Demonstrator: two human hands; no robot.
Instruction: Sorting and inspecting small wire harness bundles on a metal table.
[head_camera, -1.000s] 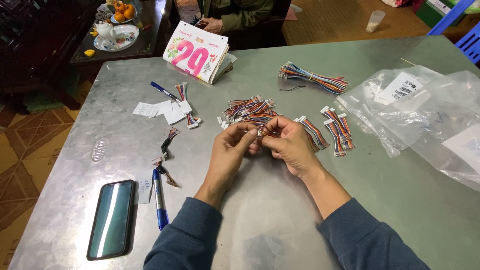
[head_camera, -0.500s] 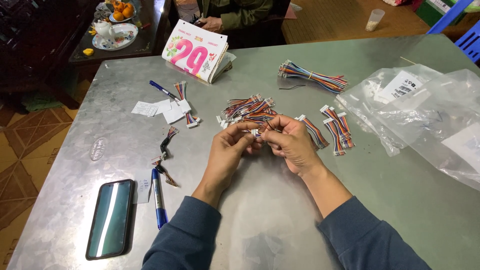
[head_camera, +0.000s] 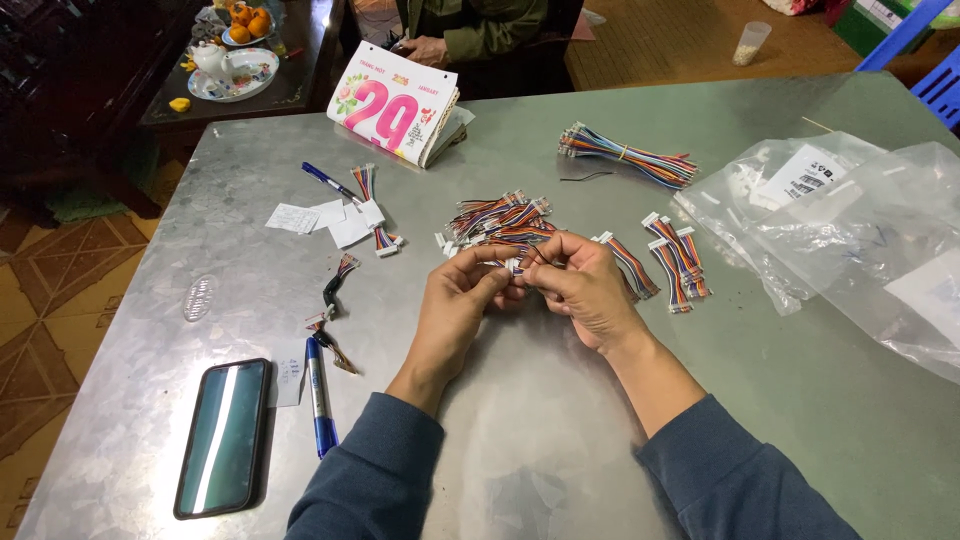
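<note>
Grey metal table (head_camera: 560, 440) is carrying the work at its middle, where the left hand (head_camera: 462, 300) and right hand (head_camera: 585, 285) are pinching a short multicoloured wire harness (head_camera: 517, 262) between closed fingertips, its long axis lying roughly left to right. Just beyond, a loose harness pile (head_camera: 497, 220) is sitting, with sorted harnesses (head_camera: 668, 258) to the right. Bare tabletop is lying open toward the near edge, a phone (head_camera: 222, 436) and blue pen (head_camera: 320, 396) resting well left.
</note>
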